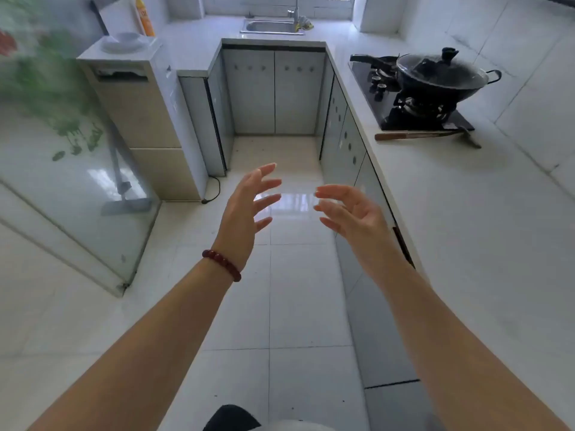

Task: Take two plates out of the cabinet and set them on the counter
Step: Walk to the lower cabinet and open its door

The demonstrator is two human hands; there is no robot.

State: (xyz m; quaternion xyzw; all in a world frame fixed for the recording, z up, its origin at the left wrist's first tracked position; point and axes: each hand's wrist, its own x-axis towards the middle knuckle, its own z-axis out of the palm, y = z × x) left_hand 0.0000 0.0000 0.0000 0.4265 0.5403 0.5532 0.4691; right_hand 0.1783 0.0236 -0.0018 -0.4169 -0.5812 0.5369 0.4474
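Observation:
My left hand point(245, 209), with a red bead bracelet on its wrist, and my right hand point(354, 216) are both held out over the floor, fingers spread and holding nothing. A white plate with a bowl on it point(124, 42) rests on top of a tall beige cabinet point(140, 119) at the far left. Grey base cabinets point(273, 91) with shut doors stand under the white counter point(466, 213), which runs along my right side. No cabinet door is open and no plates inside are visible.
A black wok with a lid point(441, 76) sits on the gas hob point(413, 98). A wooden-handled utensil point(417, 135) lies in front of it. The sink point(270, 26) is at the far end. A glass door point(71, 169) stands at left.

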